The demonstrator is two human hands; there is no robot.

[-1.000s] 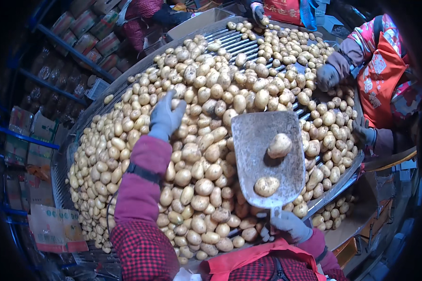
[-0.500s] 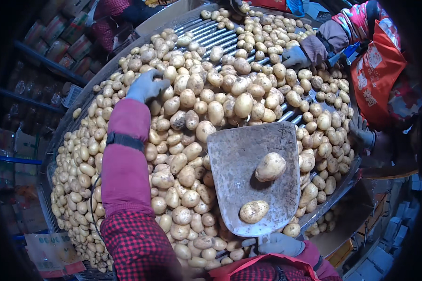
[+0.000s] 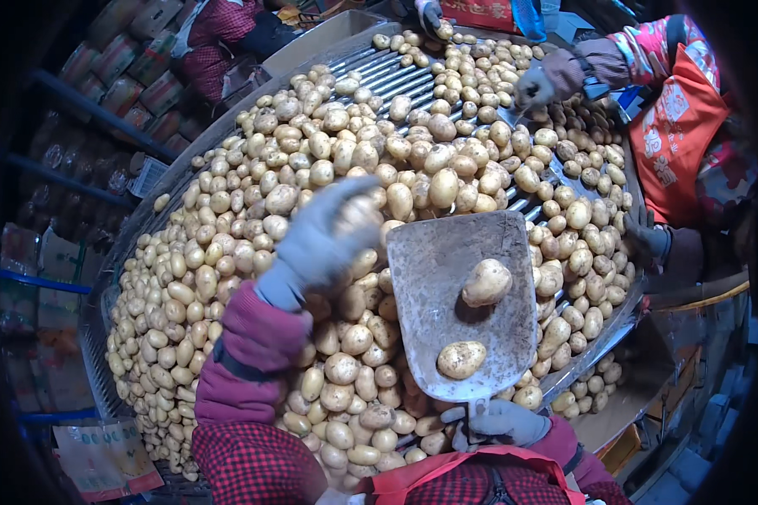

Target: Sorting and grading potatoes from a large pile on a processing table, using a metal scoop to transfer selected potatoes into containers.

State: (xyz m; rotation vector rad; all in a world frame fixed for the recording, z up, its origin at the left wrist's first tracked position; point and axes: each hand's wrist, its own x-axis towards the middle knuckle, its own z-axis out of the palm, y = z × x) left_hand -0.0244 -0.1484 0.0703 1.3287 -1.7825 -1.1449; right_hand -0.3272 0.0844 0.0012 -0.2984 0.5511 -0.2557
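My left hand (image 3: 318, 244), in a grey-blue glove, is blurred above a big pile of pale yellow potatoes (image 3: 227, 252). Its fingers curl around one potato (image 3: 355, 215), just left of the scoop's front edge. My right hand (image 3: 504, 421), also gloved, grips the short handle of a worn metal scoop (image 3: 434, 278) held level over the pile. Two potatoes lie in the scoop, one near the middle (image 3: 487, 282) and one nearer the handle (image 3: 461, 359).
The potatoes cover a round sorting table of metal bars (image 3: 379, 77). A person in a red apron (image 3: 678, 126) stands at the right, one gloved hand (image 3: 537, 84) on the pile. Another person (image 3: 227, 34) is at the far side. Stacked sacks (image 3: 118, 93) line the left.
My left hand has pulled back from its far reach across the pile toward the scoop, now with a potato in its fingers. The scoop and its two potatoes stayed nearly still.
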